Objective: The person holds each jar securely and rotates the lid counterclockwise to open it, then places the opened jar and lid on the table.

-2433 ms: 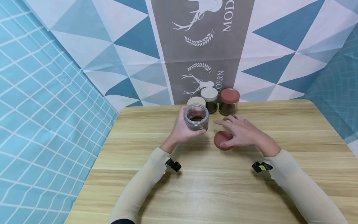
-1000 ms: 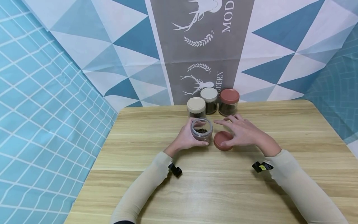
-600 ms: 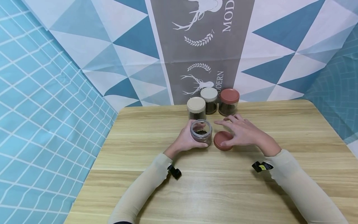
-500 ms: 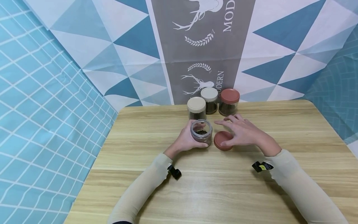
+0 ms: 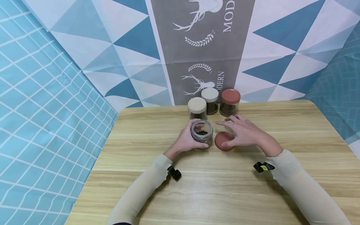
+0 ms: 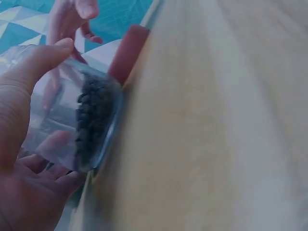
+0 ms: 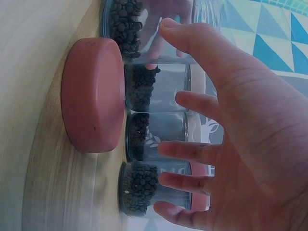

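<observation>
My left hand [image 5: 187,140] grips a clear, lidless jar [image 5: 202,133], thumb in front and fingers around the far side. Dark bean-like pellets [image 6: 96,115] fill its bottom, as the left wrist view shows; its base sits at the wooden tabletop [image 5: 213,193]. Just right of the jar lies a round red lid [image 7: 94,96], flat on the table. Over that lid my right hand [image 5: 243,131] hovers with fingers spread and slightly bent. The right wrist view shows nothing between its fingers and thumb, and the thumb overlaps the lid only in the head view.
Behind the held jar stand three lidded jars with dark contents: one with a cream lid [image 5: 197,104], one with a white lid [image 5: 209,94] and one with a red lid [image 5: 231,96]. A patterned cloth backdrop [image 5: 135,62] rises along the table's back edge.
From its raised place farther back, the left hand has brought the jar down and nearer, beside the red lid, uncovering the cream-lidded jar. It then stays nearly still. The right hand has hardly moved.
</observation>
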{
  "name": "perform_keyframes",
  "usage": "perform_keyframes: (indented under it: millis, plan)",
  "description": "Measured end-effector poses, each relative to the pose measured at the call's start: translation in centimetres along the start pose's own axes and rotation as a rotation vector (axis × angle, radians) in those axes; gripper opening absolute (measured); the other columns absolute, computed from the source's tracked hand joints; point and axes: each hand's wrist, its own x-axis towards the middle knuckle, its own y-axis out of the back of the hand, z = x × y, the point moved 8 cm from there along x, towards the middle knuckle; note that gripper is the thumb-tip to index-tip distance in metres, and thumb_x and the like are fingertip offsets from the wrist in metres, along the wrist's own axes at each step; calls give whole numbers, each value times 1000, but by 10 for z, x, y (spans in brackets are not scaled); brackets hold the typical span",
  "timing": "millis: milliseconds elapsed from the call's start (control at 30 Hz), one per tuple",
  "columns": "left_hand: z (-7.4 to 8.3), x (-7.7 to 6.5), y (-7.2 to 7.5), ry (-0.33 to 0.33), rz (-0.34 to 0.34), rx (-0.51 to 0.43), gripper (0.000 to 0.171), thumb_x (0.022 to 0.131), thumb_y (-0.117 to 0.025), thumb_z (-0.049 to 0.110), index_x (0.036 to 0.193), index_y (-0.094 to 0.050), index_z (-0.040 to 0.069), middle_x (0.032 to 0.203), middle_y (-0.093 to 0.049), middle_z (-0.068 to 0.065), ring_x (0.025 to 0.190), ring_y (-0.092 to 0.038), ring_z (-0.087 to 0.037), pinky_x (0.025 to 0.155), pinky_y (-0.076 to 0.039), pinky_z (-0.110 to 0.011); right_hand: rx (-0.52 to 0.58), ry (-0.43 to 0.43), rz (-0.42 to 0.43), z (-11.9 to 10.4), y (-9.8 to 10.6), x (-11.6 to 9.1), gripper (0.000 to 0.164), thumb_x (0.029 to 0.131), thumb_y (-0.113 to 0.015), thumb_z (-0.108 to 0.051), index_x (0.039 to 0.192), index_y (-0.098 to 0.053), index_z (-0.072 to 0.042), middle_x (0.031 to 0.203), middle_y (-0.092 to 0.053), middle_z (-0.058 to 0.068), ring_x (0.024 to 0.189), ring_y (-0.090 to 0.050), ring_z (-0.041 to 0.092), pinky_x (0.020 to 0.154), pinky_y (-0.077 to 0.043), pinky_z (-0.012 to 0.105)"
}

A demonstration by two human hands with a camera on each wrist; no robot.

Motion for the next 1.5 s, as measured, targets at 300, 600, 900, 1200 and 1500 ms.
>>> perform_keyframes:
  millis: [300,600,900,1200,1500]
  plan:
    - [22,3,19,-66,-14,57,110,80,-99,12,170,-38,3,163,-63,-19,155,-59,-38,135,-44,-56,8,-12,-2,1,4,1,93,88,-87,-64,166,-57,-24,158,-59,22,139,-54,47,104,-53,77]
    - [43,-1,30,-120,-12,58,92,90,-87,21,168,-42,5,166,-60,-19,159,-53,-42,133,-43,-66,16,-12,3,1,8,1,93,88,-85,-67,166,-57,-25,159,-59,22,138,-55,47,102,-55,76]
    - [46,-3,34,-146,-4,142,84,94,-80,29,166,-46,2,167,-60,-20,160,-53,-41,135,-41,-65,8,-6,18,1,10,3,91,89,-85,-66,165,-58,-26,159,-60,21,137,-55,46,100,-55,73]
    - [45,-10,44,-127,5,278,80,98,-73,40,167,-49,7,170,-58,-16,164,-49,-39,138,-36,-64,-18,-12,85,7,20,3,87,88,-87,-56,165,-59,-28,157,-62,19,139,-56,46,104,-56,74]
    - [43,-13,50,-130,-12,367,80,99,-71,44,168,-49,9,172,-56,-16,165,-48,-39,140,-34,-64,-14,-42,125,18,31,-1,87,90,-85,-60,166,-57,-27,164,-57,23,143,-53,49,107,-52,80]
